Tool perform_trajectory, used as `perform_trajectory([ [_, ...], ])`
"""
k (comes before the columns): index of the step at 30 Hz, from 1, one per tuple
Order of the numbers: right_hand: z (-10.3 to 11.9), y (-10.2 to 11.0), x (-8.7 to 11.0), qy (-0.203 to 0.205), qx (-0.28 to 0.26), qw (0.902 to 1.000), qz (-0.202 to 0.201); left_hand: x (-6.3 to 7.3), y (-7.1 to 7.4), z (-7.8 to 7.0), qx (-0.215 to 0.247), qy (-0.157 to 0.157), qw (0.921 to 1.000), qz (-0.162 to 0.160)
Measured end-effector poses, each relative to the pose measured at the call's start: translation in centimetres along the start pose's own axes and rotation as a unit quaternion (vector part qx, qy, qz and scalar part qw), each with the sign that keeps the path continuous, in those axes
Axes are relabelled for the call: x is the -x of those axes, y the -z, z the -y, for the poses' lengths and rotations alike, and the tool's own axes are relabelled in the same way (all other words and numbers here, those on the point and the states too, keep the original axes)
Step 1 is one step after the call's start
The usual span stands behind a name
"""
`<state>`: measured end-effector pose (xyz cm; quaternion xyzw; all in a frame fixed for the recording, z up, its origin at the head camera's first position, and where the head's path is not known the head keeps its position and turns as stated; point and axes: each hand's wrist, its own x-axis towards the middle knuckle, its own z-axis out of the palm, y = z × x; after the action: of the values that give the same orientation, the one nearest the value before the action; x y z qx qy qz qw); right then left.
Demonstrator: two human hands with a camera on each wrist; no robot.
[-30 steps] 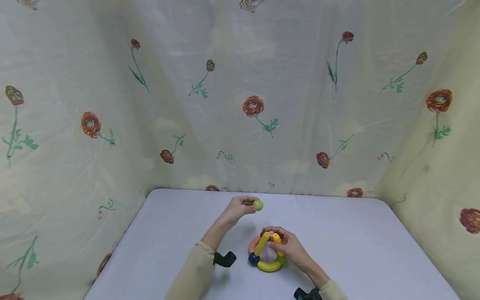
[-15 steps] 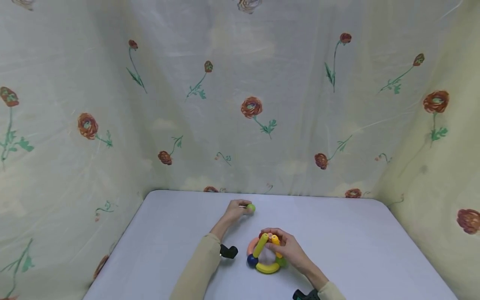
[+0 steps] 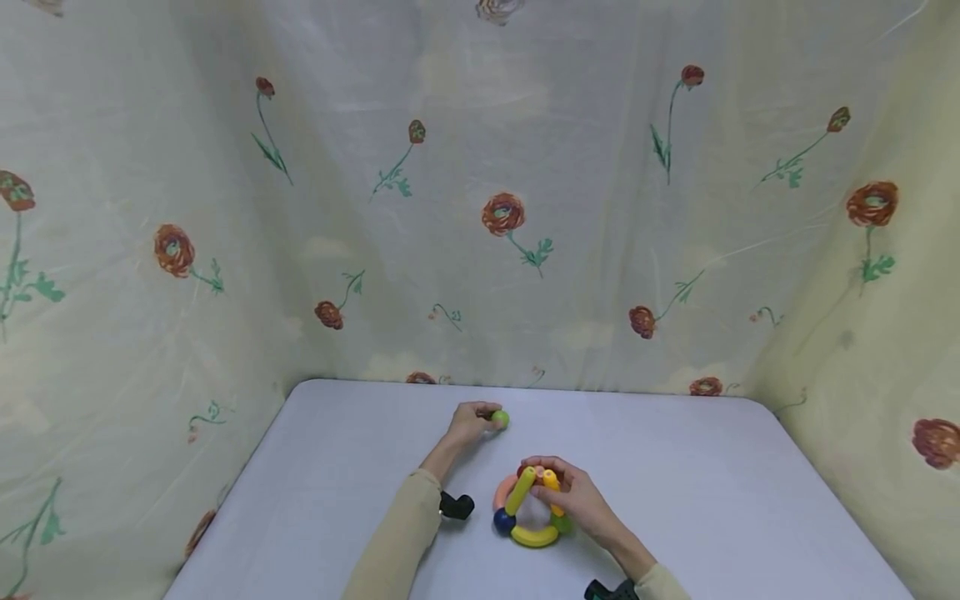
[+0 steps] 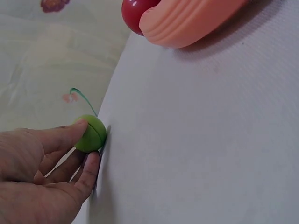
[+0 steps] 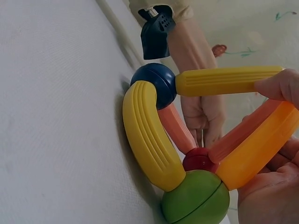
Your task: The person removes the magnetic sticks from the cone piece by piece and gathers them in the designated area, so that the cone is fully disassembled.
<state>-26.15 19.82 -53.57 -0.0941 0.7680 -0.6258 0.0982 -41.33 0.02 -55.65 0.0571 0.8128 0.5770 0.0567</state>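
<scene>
My left hand (image 3: 467, 423) pinches a small green ball (image 4: 93, 134) low at the table, beyond the toy frame. My right hand (image 3: 581, 496) holds a frame of building sticks and balls from its upper right side, thumb against the straight yellow stick (image 5: 224, 81). Its base has a curved yellow stick (image 5: 149, 135) between a blue ball (image 5: 156, 84) and a green ball (image 5: 196, 200), with a red ball (image 5: 198, 159) and a curved pink stick (image 3: 504, 492) behind. An orange stick (image 5: 261, 144) and a pink straight stick (image 5: 245, 130) lean up into the right hand; their upper ends are partly hidden.
The white table (image 3: 675, 467) extends around both hands. A flower-printed curtain (image 3: 570, 275) hangs behind it and along both sides. Black wrist cameras are strapped to the left wrist (image 3: 456, 505) and right wrist (image 3: 609, 590).
My left hand has lowered the green ball and drawn it slightly left toward the table, then nearly stopped. The right hand and the stick frame stay in place.
</scene>
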Motion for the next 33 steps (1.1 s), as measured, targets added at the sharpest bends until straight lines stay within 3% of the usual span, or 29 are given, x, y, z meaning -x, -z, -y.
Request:
perform_trajectory([
  [6,0.2,-0.3,0.0,-0.012,0.007,0.9997,-0.019,0.7,0.9,-0.4,0.014,0.001,0.9997,0.020],
  [11,0.3,-0.5,0.0,-0.019,0.013,0.9991,-0.035,1.7,2.1,-0.7,0.018,0.008,0.9998,0.008],
  [18,0.6,-0.7,0.1,-0.021,0.014,0.9988,-0.043,3.7,3.2,-1.3,0.041,-0.024,0.9988,0.016],
  [24,0.7,-0.6,0.3,-0.013,0.015,0.9988,-0.045,6.5,2.9,-2.6,0.054,-0.033,0.9967,0.050],
  [29,0.5,-0.7,0.2,-0.013,0.009,0.9988,-0.046,9.5,2.3,-2.8,0.062,-0.055,0.9929,0.085],
  [33,0.4,-0.7,0.1,-0.019,0.005,0.9984,-0.054,11.7,1.6,-2.4,0.034,-0.073,0.9937,0.078],
])
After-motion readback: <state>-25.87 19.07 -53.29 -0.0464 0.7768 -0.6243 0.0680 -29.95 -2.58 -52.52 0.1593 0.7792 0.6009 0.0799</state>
